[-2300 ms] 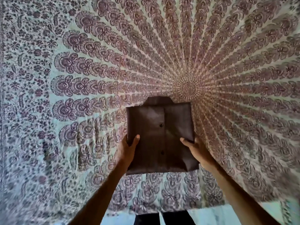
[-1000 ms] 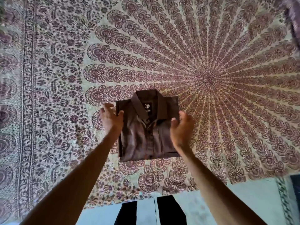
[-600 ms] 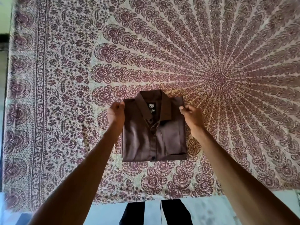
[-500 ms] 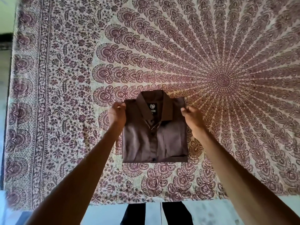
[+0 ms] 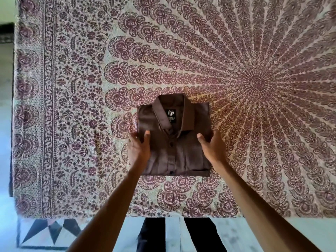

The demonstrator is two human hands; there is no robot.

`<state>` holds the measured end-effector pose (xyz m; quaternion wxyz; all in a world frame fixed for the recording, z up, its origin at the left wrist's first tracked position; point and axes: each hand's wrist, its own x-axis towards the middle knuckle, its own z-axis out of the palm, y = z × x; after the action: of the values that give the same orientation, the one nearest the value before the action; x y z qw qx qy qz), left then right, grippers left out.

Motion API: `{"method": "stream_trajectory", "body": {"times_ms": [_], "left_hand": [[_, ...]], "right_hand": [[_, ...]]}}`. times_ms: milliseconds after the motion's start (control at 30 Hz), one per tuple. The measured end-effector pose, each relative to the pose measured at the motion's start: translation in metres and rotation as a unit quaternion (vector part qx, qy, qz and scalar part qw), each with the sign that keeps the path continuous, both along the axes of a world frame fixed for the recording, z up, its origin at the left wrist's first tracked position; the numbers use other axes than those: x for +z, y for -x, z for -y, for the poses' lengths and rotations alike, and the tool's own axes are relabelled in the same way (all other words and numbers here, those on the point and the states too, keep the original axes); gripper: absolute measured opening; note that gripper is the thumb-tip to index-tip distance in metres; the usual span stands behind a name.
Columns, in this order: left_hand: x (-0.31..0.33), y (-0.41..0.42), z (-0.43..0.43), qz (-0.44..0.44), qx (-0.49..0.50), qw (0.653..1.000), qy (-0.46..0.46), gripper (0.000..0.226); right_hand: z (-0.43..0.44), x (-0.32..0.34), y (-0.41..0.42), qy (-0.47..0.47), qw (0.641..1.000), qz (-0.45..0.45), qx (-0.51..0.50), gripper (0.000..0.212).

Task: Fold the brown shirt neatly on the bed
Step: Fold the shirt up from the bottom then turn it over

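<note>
Brown shirt lies folded into a neat rectangle on the bed, front side up, its collar pointing away from the person. A black label with pale lettering shows inside the collar, and a row of dark buttons runs down the front placket to the near edge. A chest pocket is visible on the shirt's right-hand part in the view, near the bottom fold.

The bed is covered with a patterned sheet, cream with maroon paisley shapes fanning out from a round centre that sits up and to the right of the shirt. A floral border runs down the sheet's left side. The shirt rests left of that centre, fairly near the bed's near edge.

Both bare arms reach forward from the bottom of the view. The left hand lies at the shirt's left edge, fingers spread and loose, the thumb resting on the cloth; it is not gripping anything. The right hand is at the shirt's right edge, likewise with fingers relaxed and apart, the thumb on the fabric and the fingers at the side fold.

Below the bed, pale floor shows, with dark triangular tile shapes at the lower left and dark trouser legs between the arms.
</note>
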<state>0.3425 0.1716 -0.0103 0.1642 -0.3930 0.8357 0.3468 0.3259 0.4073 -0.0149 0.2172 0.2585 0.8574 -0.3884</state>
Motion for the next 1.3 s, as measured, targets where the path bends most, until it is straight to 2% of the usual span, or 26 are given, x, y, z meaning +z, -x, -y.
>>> {"method": "stream_trajectory", "body": {"times_ms": [100, 167, 233, 367, 500, 567, 633, 767, 900, 1000, 1033, 1067, 1200, 1300], "left_hand": [[0.004, -0.001, 0.000, 0.018, -0.003, 0.999, -0.038, 0.049], [0.005, 0.000, 0.003, -0.001, -0.015, 0.998, -0.055, 0.045], [0.006, 0.000, 0.006, -0.038, -0.045, 0.997, -0.052, 0.040], [0.013, -0.010, 0.020, -0.109, -0.053, 0.991, -0.060, 0.035], [0.023, -0.040, 0.068, -0.160, -0.008, 0.984, -0.082, 0.024], [0.026, -0.063, 0.110, -0.173, 0.032, 0.979, -0.103, 0.018], [0.028, -0.085, 0.155, -0.179, 0.080, 0.973, -0.123, 0.021], [0.030, -0.122, 0.253, -0.198, 0.067, 0.972, -0.104, 0.021], [0.023, -0.157, 0.344, -0.174, 0.016, 0.982, -0.077, 0.039], [0.024, -0.172, 0.388, -0.189, 0.004, 0.980, -0.067, 0.017], [0.025, -0.175, 0.399, -0.193, -0.010, 0.979, -0.066, 0.016], [0.024, -0.177, 0.409, -0.191, -0.022, 0.979, -0.068, 0.021], [0.019, -0.178, 0.436, -0.179, -0.060, 0.980, -0.056, 0.030], [0.006, -0.183, 0.446, -0.165, -0.050, 0.983, -0.061, 0.031]], "right_hand": [[-0.003, -0.003, -0.001, 0.004, 0.999, 0.020, 0.025, 0.043], [-0.008, -0.004, 0.001, 0.009, 0.998, 0.014, 0.055, 0.031], [-0.009, -0.003, -0.001, 0.032, 0.997, -0.030, 0.062, 0.026], [0.012, 0.012, -0.015, 0.068, 0.989, -0.126, 0.045, 0.035], [0.066, 0.032, -0.042, 0.131, 0.980, -0.151, 0.009, 0.036], [0.108, 0.045, -0.063, 0.147, 0.975, -0.167, 0.003, 0.023], [0.155, 0.057, -0.084, 0.157, 0.971, -0.181, 0.009, 0.014], [0.249, 0.060, -0.125, 0.143, 0.972, -0.185, 0.006, 0.029], [0.339, 0.047, -0.163, 0.129, 0.977, -0.172, 0.012, 0.047], [0.386, 0.035, -0.179, 0.109, 0.978, -0.175, 0.001, 0.061], [0.399, 0.033, -0.182, 0.100, 0.979, -0.179, 0.009, 0.067], [0.410, 0.032, -0.184, 0.090, 0.979, -0.180, 0.016, 0.068], [0.434, 0.033, -0.181, 0.039, 0.978, -0.199, 0.041, 0.039], [0.442, 0.028, -0.179, 0.023, 0.982, -0.183, 0.052, 0.041]]}}
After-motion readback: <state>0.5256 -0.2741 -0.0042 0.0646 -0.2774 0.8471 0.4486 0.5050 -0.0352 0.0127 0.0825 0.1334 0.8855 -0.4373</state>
